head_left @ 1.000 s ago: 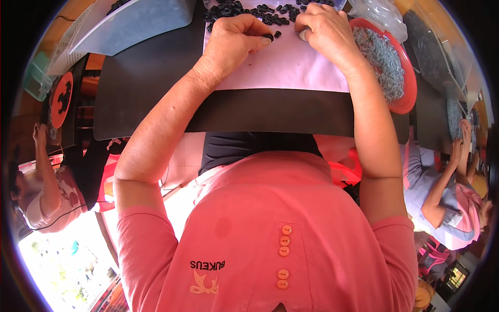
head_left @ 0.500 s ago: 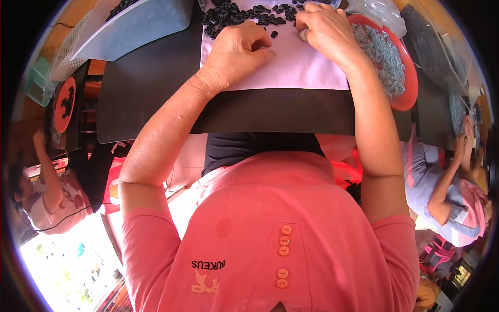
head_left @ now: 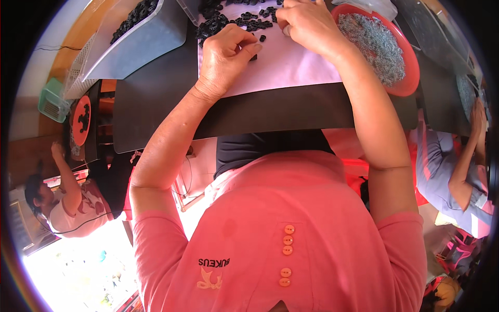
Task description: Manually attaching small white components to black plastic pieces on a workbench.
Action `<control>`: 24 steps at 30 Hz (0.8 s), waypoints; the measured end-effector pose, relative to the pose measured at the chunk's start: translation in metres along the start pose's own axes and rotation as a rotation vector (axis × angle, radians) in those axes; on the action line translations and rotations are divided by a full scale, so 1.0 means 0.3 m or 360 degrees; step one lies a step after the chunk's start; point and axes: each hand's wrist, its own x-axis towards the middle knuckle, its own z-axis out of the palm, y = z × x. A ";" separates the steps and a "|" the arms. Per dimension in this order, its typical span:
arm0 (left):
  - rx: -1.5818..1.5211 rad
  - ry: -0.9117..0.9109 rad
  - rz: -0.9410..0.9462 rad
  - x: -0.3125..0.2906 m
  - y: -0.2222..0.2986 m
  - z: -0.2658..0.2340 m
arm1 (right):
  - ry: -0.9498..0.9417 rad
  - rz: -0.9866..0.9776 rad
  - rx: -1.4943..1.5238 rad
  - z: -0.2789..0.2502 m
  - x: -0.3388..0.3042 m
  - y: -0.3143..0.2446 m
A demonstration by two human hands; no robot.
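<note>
My left hand (head_left: 228, 54) rests over a pale pink cloth (head_left: 296, 67), thumb and fingers curled together. A small black part (head_left: 253, 57) shows at its thumb tip and seems to be in its grip; the other fingertips are hidden. Farther right, my right hand (head_left: 309, 25) bends its fingers down by the black parts at the upper edge, a ring on one finger. What it holds, if anything, is hidden. Several small black parts (head_left: 252, 22) lie in a loose pile beyond my left hand. One loose black piece (head_left: 262, 38) sits between the hands.
A red basin (head_left: 413, 75) heaped with small shiny grey-blue pieces (head_left: 371, 47) stands beside my right forearm. On the left is a grey bin (head_left: 140, 57) of black parts. The dark table edge (head_left: 275, 112) runs before me. Co-workers sit at left (head_left: 73, 203) and right (head_left: 457, 166).
The view has shifted slightly, showing more of the left bin. A black part now shows at my left thumb. My right hand stays by the parts at the upper edge.
</note>
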 end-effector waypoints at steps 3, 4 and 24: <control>0.0146 -0.0030 0.0083 0.032 0.022 -0.013 | 0.0099 0.0126 0.0322 -0.030 0.020 0.011; 0.0153 -0.0034 0.0084 0.045 0.020 -0.013 | -0.0087 0.0365 0.0315 -0.039 0.032 0.011; 0.0888 -0.0252 0.0406 0.164 -0.021 0.160 | 0.0285 0.0669 0.0635 -0.102 0.038 0.015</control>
